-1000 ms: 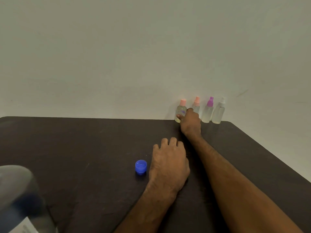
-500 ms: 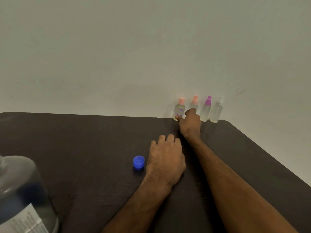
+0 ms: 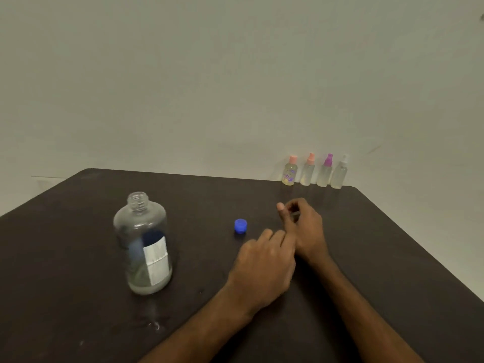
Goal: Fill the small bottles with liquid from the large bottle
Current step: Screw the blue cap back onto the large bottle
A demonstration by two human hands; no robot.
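Observation:
The large clear bottle (image 3: 143, 244) stands uncapped at the left of the dark table (image 3: 78, 258), with a little liquid at its bottom and a white label. Its blue cap (image 3: 240, 226) lies on the table near the middle. Several small spray bottles stand in a row against the wall at the far edge: a pink-capped one with a purple print (image 3: 289, 171), another pink-capped (image 3: 308, 170), a purple-capped (image 3: 325, 171) and a white-capped (image 3: 340, 172). My right hand (image 3: 301, 226) hovers short of them, fingers loosely curled, holding nothing. My left hand (image 3: 264, 263) rests palm down beside the cap.
A plain pale wall (image 3: 235, 87) rises right behind the table's far edge. The table's right edge (image 3: 419, 258) runs diagonally toward me. A few small wet spots (image 3: 155, 325) lie on the table in front of the large bottle.
My right hand let go of the leftmost small bottle and drew back toward me. The view swung left and down, bringing the whole large bottle into sight. My left hand stayed by the cap.

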